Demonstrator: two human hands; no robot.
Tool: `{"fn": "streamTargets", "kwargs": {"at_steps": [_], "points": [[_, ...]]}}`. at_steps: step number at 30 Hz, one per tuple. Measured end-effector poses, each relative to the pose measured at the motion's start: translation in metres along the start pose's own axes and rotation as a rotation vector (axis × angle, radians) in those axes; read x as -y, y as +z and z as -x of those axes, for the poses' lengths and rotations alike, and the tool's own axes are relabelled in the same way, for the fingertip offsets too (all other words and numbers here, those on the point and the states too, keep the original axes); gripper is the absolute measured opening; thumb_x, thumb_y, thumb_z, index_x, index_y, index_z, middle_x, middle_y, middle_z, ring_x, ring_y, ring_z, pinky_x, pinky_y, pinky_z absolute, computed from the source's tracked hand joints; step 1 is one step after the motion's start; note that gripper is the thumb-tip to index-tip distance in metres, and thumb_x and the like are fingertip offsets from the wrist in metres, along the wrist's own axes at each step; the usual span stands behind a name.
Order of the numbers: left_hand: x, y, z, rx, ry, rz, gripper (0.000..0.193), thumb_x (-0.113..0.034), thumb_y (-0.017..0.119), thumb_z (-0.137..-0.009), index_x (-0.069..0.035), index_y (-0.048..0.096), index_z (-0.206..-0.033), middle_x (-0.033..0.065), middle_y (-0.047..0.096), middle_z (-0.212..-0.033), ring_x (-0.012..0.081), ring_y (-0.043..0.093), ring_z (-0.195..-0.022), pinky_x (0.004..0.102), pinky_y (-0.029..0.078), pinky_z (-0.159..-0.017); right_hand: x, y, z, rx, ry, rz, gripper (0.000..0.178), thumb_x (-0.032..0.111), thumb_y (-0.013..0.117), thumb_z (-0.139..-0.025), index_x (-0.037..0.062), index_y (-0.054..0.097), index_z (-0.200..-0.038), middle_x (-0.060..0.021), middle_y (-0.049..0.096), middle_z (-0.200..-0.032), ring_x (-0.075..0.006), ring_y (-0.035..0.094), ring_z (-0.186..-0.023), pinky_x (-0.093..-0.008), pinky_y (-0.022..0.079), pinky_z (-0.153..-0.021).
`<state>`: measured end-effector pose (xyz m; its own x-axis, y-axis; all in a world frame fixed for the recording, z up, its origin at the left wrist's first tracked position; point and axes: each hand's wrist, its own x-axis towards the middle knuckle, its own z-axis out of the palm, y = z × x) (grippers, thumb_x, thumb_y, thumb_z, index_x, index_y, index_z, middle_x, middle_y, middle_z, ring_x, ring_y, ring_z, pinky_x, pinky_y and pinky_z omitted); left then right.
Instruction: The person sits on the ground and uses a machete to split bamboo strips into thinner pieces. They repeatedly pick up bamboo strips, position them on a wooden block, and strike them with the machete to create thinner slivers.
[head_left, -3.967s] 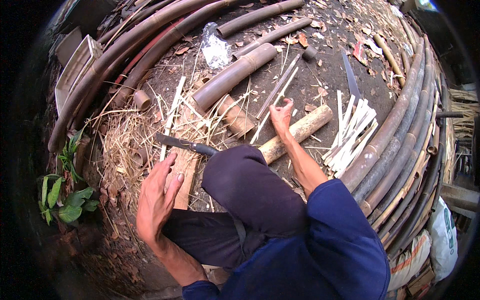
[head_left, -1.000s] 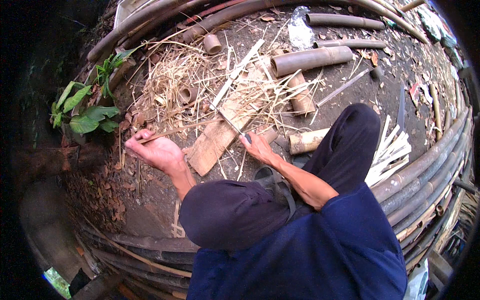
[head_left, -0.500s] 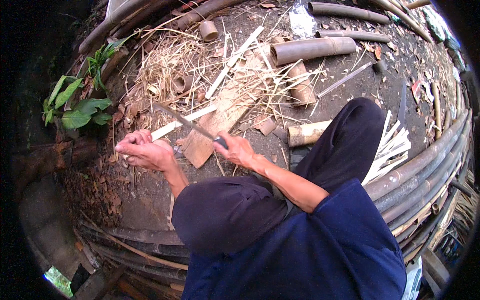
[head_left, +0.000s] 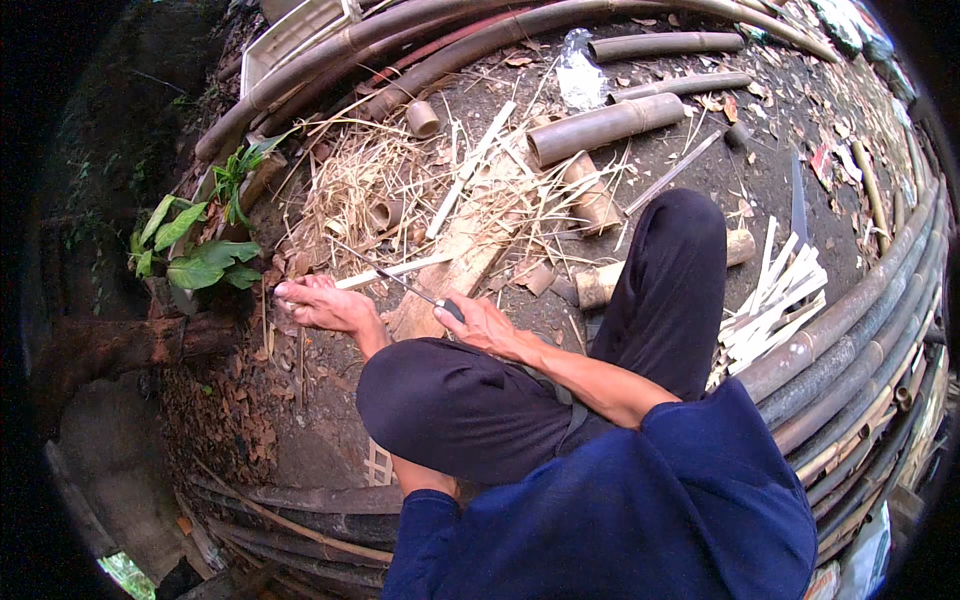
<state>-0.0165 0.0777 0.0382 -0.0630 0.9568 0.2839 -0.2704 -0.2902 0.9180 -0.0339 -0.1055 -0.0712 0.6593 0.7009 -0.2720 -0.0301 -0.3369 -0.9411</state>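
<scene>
My left hand point(head_left: 328, 304) is closed round the left end of a pale bamboo strip point(head_left: 400, 268). The strip's far end rests on or just over a wooden board point(head_left: 425, 308). Wrapped round the dark handle of a knife point(head_left: 402, 284), my right hand point(head_left: 485, 327) holds it with the narrow blade pointing up and left across the strip. Whether the edge touches the strip I cannot tell. Another pale strip point(head_left: 470, 170) lies farther up, over the board's far part.
Thin shavings point(head_left: 350, 180) heap beyond the board. Around them lie bamboo tubes point(head_left: 607, 128) and a short cut piece point(head_left: 423, 119). Split strips point(head_left: 780, 300) and a saw blade point(head_left: 799, 200) lie right of my knee. Long poles point(head_left: 840, 340) line the right; a leafy plant point(head_left: 212, 262) stands left.
The view has shifted, so the surroundings sit lower at the left. My left hand has turned, and the knife blade now looks thinner. Both hands keep their hold.
</scene>
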Motion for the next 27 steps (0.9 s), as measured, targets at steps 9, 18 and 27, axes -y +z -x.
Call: {"fn": "streamTargets", "kwargs": {"at_steps": [9, 18, 27], "points": [[0.016, -0.034, -0.026, -0.088, -0.086, -0.109, 0.045, -0.047, 0.045, -0.1, -0.004, 0.044, -0.089, 0.0039, 0.052, -0.07, 0.0115, 0.048, -0.059, 0.0255, 0.039, -0.05, -0.085, 0.0, -0.001, 0.025, 0.162, 0.305, 0.046, 0.055, 0.043, -0.096, 0.0148, 0.047, -0.119, -0.0251, 0.067, -0.095, -0.0438, 0.065, -0.091, -0.0538, 0.051, -0.08], [0.078, -0.029, 0.009, 0.357, -0.061, -0.175, 0.029, -0.024, 0.055, -0.098, -0.001, 0.047, -0.114, 0.0089, 0.057, -0.09, 0.0189, 0.056, -0.081, 0.0336, 0.048, -0.07, -0.12, -0.016, -0.015, -0.182, 0.186, 0.144, 0.059, 0.054, 0.046, -0.094, 0.0032, 0.057, -0.12, -0.026, 0.064, -0.109, -0.0412, 0.06, -0.105, -0.0482, 0.046, -0.092], [0.037, -0.015, 0.012, 0.463, -0.188, -0.169, 0.073, -0.015, 0.057, -0.089, -0.006, 0.014, -0.148, 0.0176, 0.057, -0.119, 0.0285, 0.057, -0.105, 0.0417, 0.049, -0.092, -0.128, -0.031, -0.004, -0.337, 0.172, 0.045, 0.057, 0.052, 0.049, -0.092, -0.0026, 0.058, -0.104, -0.0289, 0.064, -0.096, -0.0454, 0.063, -0.094, -0.0522, 0.048, -0.084]]}}
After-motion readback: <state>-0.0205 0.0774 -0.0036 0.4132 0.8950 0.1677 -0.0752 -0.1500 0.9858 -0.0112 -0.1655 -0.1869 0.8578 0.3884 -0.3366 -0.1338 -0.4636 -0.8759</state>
